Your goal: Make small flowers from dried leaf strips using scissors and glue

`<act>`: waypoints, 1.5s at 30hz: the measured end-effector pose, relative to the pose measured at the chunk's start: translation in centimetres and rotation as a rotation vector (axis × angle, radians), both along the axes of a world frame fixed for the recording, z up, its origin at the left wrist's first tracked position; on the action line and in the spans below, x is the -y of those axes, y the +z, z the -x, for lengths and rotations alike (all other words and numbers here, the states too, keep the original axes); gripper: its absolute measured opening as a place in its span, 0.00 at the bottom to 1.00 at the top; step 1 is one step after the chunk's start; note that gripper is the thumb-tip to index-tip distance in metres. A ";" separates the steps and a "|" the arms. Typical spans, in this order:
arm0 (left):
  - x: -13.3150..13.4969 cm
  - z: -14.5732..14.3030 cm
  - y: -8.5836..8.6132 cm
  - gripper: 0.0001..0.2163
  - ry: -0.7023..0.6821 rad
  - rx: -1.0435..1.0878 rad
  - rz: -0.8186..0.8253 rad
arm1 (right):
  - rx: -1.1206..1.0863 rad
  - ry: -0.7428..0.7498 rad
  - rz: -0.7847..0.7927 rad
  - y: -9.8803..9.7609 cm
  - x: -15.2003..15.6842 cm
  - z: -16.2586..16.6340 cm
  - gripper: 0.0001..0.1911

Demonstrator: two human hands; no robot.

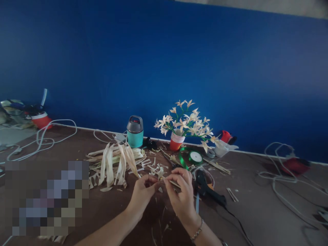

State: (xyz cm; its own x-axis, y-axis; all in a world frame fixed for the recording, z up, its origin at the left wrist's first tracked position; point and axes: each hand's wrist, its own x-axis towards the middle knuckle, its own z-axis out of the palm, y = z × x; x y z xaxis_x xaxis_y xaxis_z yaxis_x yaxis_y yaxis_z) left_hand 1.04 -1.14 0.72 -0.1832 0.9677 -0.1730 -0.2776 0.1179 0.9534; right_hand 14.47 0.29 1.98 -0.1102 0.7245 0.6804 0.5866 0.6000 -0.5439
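Note:
Low over the brown table, my left hand (pixel 145 191) and my right hand (pixel 182 194) meet fingertip to fingertip. Both are closed in a pinch around a small pale piece of dried husk (pixel 161 178); its exact shape is partly hidden by the fingers. Cut husk strips (pixel 155 167) lie scattered just beyond. To the left is a pile of long dried husks (pixel 110 164). A black glue gun (pixel 210 189) rests right of my right hand, its cord running toward me. Behind that hand stands a spool of green ribbon (pixel 196 157).
White husk flowers (pixel 183 124) on green stems stand in stacked red paper cups (pixel 176 140) near the blue wall. A teal-and-grey container (pixel 135 133) stands left of them. Loose white cables (pixel 42 143) lie at left, more cables (pixel 275 174) at right. A blurred patch covers the lower left.

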 end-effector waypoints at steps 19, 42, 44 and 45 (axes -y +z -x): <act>-0.3 0.3 -1.5 0.04 0.029 -0.544 -0.217 | 0.027 -0.045 0.018 -0.4 -0.3 0.3 0.04; -0.2 0.3 -2.0 0.04 0.049 -0.585 -0.352 | 0.075 -0.072 -0.043 -0.9 -0.4 0.1 0.03; -0.2 0.3 -2.0 0.04 0.049 -0.583 -0.353 | 0.076 -0.072 -0.046 -0.8 -0.4 0.2 0.03; -0.2 0.4 -2.1 0.03 0.050 -0.582 -0.351 | 0.077 -0.072 -0.045 -0.8 -0.4 0.2 0.03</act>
